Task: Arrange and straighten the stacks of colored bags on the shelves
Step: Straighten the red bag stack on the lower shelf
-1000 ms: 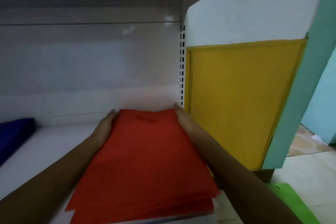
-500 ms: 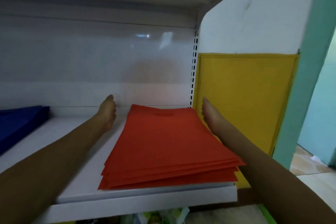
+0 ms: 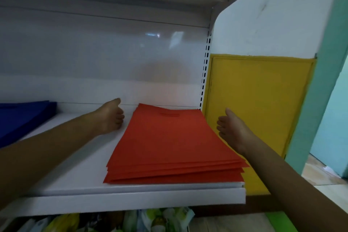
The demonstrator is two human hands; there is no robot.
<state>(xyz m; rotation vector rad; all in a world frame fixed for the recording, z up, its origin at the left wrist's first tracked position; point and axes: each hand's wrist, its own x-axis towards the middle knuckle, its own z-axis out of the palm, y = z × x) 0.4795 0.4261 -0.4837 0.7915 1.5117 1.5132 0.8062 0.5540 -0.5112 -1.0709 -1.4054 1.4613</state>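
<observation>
A stack of flat red bags (image 3: pixel 173 143) lies on the white shelf (image 3: pixel 79 181), at its right end, with its front edges slightly fanned. My left hand (image 3: pixel 110 117) hovers just left of the stack's far corner, fingers loosely curled, thumb up, holding nothing. My right hand (image 3: pixel 231 128) is just right of the stack's right edge, fingers relaxed toward it, thumb raised; whether it touches the bags is unclear. A stack of blue bags (image 3: pixel 20 117) lies at the shelf's far left, partly cut off by the frame.
A white back panel rises behind the shelf, with a perforated upright (image 3: pixel 204 81) at the right. A yellow panel (image 3: pixel 258 111) and a teal wall (image 3: pixel 327 73) stand right of the shelf. Another shelf hangs overhead. Packaged goods (image 3: pixel 150 218) sit below.
Both hands let go of the red stack and moved apart to its sides. The stack now lies on the shelf. The view has pulled back and lowered.
</observation>
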